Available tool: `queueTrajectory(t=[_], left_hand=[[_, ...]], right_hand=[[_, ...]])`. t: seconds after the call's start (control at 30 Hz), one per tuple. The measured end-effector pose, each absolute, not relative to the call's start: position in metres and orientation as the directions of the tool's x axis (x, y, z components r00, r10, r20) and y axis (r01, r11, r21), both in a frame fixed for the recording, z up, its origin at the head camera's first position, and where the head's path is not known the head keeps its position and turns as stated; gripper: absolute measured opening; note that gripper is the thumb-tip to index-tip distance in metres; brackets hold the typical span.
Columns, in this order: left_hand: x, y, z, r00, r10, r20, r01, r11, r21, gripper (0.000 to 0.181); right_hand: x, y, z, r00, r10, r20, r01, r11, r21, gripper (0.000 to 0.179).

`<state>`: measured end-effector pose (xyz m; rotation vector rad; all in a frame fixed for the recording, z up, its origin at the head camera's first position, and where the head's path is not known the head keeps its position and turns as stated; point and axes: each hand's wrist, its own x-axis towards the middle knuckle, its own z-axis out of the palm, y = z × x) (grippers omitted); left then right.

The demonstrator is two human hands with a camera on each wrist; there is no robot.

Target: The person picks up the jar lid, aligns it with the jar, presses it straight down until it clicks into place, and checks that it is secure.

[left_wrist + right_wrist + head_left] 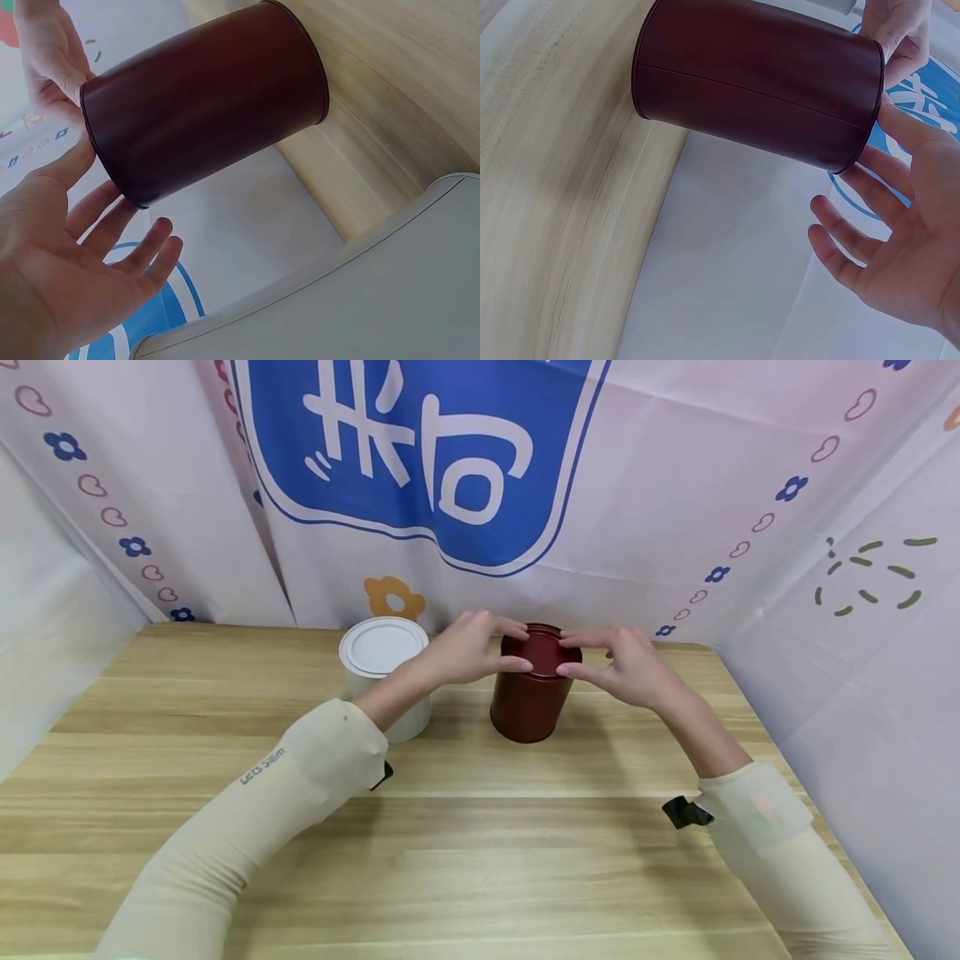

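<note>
A dark red tin can (528,708) stands upright on the wooden table, its round lid (543,653) on top. My left hand (468,647) grips the left side of the lid's rim, with thumb and fingertips spread over it. On the opposite side, my right hand (630,668) holds the rim in the same way. In the left wrist view, the left hand's last two fingers (169,251) hang free of the can. The right wrist view shows a thin seam down the can's wall (754,94). Close to my left forearm is a white can (408,722), partly hidden by it.
The white can carries a white lid (384,646). Behind both cans hangs a printed cloth (322,568) with a blue emblem, and another cloth wall (847,677) borders the right side. The wooden table (480,860) extends toward me.
</note>
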<state>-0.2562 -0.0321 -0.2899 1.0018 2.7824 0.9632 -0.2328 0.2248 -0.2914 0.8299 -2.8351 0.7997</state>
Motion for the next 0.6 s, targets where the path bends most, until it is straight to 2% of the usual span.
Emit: queueTrajectory(t=[0.37,0.6], left_hand=[[-0.248,-0.036,-0.290,-0.796,0.570,0.206,0.557,0.555,0.618,0.047],[-0.216,-0.069,-0.279,-0.763,0.548,0.344,0.640,0.563,0.523,0.040]], right_hand=[[-0.228,0.224,-0.291,-0.876,-0.427,0.226,-0.479,0.708,-0.519,0.043],[-0.209,0.233,-0.292,-0.869,-0.381,0.316,-0.495,0.683,-0.538,0.037]])
